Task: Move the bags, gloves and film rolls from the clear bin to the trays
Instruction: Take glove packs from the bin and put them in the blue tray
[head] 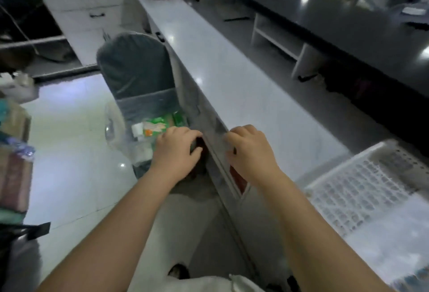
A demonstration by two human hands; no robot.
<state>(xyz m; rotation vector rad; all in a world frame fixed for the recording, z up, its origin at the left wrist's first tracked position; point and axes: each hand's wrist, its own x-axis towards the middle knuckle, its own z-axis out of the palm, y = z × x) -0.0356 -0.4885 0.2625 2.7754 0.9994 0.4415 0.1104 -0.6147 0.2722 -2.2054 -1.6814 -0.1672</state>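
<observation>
Far to the left of my left hand, some blurred stacked goods [14,171] are sitting at the frame edge; I cannot make out what they are. Just left of my left hand, the clear bin [116,129] is resting on the seat of a grey covered chair [135,71], and green-and-white packets [155,127] are lying inside it, right beside my fingers.

My left hand [176,150] is reaching down at the bin's near right corner, fingers curled over something dark; I cannot tell whether it is gripping anything. Between my two hands, the edge of the white counter [232,83] is running away from me.

My right hand [251,150] is hovering over that counter edge, fingers bent downward and loosely curled, with nothing visible in it. To the right of my right hand, a white perforated tray [362,187] is lying on the counter, well apart from the bin.
</observation>
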